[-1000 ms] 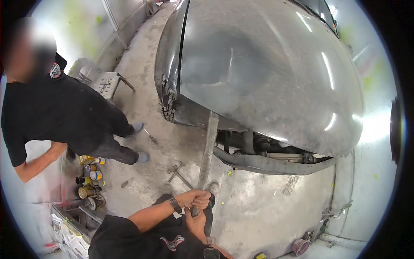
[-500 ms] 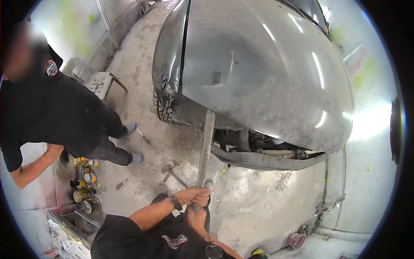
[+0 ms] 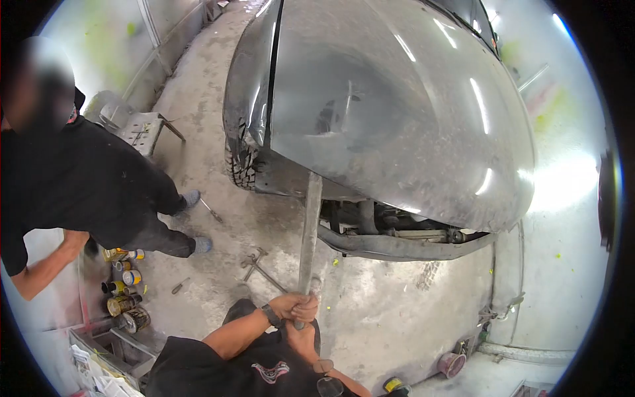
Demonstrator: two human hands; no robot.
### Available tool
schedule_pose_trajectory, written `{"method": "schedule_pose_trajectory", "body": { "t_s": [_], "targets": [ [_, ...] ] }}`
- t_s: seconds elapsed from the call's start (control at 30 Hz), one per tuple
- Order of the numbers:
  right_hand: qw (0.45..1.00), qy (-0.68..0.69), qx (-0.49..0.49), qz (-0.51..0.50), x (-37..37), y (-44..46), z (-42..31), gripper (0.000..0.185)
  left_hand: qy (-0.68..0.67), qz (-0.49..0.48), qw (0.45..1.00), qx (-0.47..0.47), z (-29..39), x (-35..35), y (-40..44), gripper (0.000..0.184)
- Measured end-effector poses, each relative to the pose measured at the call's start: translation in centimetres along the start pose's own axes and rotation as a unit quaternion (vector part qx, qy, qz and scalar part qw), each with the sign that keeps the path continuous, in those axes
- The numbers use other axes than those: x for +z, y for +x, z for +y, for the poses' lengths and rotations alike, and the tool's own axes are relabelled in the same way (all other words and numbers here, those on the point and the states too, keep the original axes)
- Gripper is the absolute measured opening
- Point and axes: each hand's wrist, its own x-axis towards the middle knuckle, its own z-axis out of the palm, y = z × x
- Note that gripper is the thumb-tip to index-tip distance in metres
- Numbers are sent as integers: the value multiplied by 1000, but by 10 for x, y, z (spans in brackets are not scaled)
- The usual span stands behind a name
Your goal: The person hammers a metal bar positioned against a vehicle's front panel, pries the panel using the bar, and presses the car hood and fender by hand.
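Note:
A long grey metal bar (image 3: 309,238) runs from my body up to the front edge of the car hood (image 3: 410,139). Its far end disappears beneath that edge. My left hand (image 3: 295,306), with a watch on its wrist, is wrapped round the bar's near part. Just below it, my right hand (image 3: 302,339) grips close to the bar's near end, partly covered by the bar and the left hand. The hood is dull grey, with a darker, uneven patch above the bar.
A co-worker (image 3: 86,178) stands at the left. Hammers (image 3: 264,268) and a screwdriver-like tool (image 3: 180,286) lie on the floor. Paint cans (image 3: 124,304) stand along the left wall. A metal chair (image 3: 142,129) is behind the co-worker. Below the hood hangs the bumper (image 3: 410,247).
The whole view has shifted slightly, so the car sits a little further left. Reflections on the hood's dark patch look different. Both hands keep the same grip on the bar.

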Motion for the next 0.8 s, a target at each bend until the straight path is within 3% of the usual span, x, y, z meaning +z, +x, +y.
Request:
{"method": "schedule_pose_trajectory", "body": {
  "t_s": [0.23, 0.33, 0.43, 0.6, 0.8],
  "targets": [
    [999, 26, -2, -34, 4, 4, 23, 29, 11, 65, 997, -34, -2, 2, -8, 45],
    [995, 28, 70, -72, 0, 4, 6, 31, 20, 46, 999, -17, 2, 6, -7, 47],
    [997, 46, 39, -39, 4, 1, -2, 29, 22, -17, 999, 29, 0, 4, -4, 49],
    [999, 53, -4, -5, 13, 5, 18, 31, -4, -17, 1000, 22, 2, 4, -4, 49],
    [1000, 29, -7, -4, 18, 2, 13, 31, 7, 87, 996, -8, 3, 7, -15, 50]
  ]
}}
